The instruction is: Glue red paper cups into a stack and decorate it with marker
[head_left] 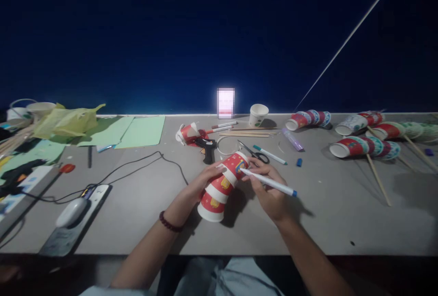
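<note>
My left hand [204, 179], with a dark beaded bracelet at the wrist, grips a curved string of red and white paper cups [219, 187] joined end to end. The cups carry a yellow printed pattern, and the string tilts up to the right. In my right hand [270, 191] is a white marker [270, 182] with a blue end. Its tip meets the uppermost cup beside a blue mark. A small blue cap [299, 163] lies on the table to the right. Part of my left hand's fingers is hidden behind the cups.
Beyond my hands lie a black glue gun [208, 149], scissors [257, 153], a teal marker [272, 155] and wooden sticks [249, 133]. A white paper cup [258, 115] stands behind. Several cup strings [362, 148] lie at right. Power strips [73, 223], cords and green paper [141, 132] occupy the left.
</note>
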